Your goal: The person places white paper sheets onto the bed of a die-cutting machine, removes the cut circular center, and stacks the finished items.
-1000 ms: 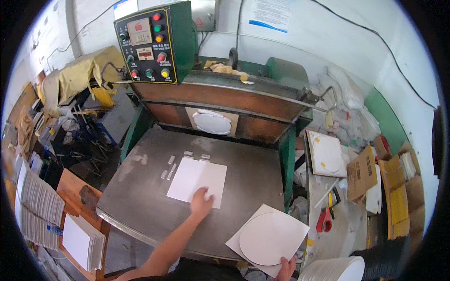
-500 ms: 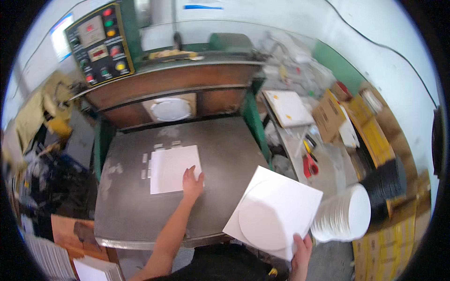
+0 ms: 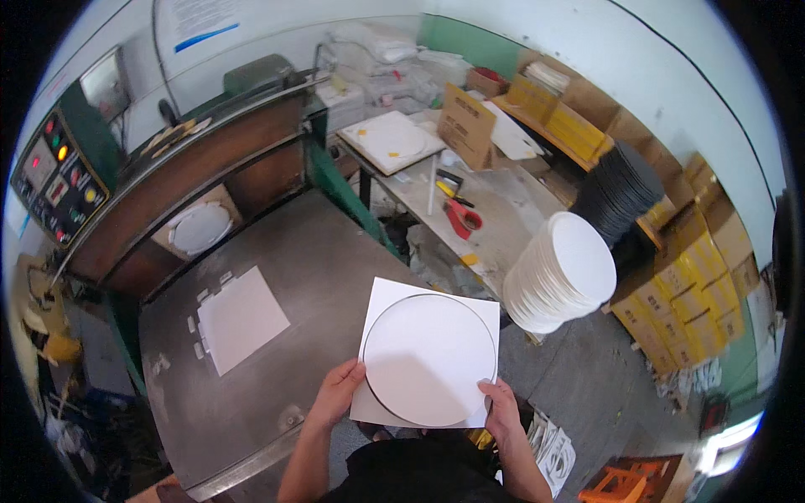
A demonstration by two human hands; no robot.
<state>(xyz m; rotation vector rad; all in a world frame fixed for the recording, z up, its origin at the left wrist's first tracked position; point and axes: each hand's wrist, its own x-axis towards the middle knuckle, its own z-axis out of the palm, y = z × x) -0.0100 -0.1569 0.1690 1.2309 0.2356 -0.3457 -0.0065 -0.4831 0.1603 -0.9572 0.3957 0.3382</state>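
Note:
Both my hands hold a square white board [image 3: 379, 295] in front of my body. A circular cut line runs through it, with a round white disc [image 3: 429, 356] sitting inside the cut. My left hand [image 3: 339, 391] grips the board's left edge, thumb on top. At the lower right, my right hand [image 3: 501, 406] pinches the other edge, its thumb close to the cut line. On the grey metal bed [image 3: 314, 243] of a press, another square white sheet [image 3: 246, 320] lies against small stop blocks [image 3: 199, 347].
A tall leaning stack of white discs [image 3: 580, 258] stands to the right, black discs [image 3: 622, 186] behind it. The side table [image 3: 503, 197] carries a red tape dispenser [image 3: 461, 218] and a white board [image 3: 392, 138]. Cardboard boxes [image 3: 683, 293] line the wall. A control panel [image 3: 60, 180] is far left.
My left hand has left the sheet on the press bed and taken the board's left edge. The board has come round in front of me, and the view has turned right.

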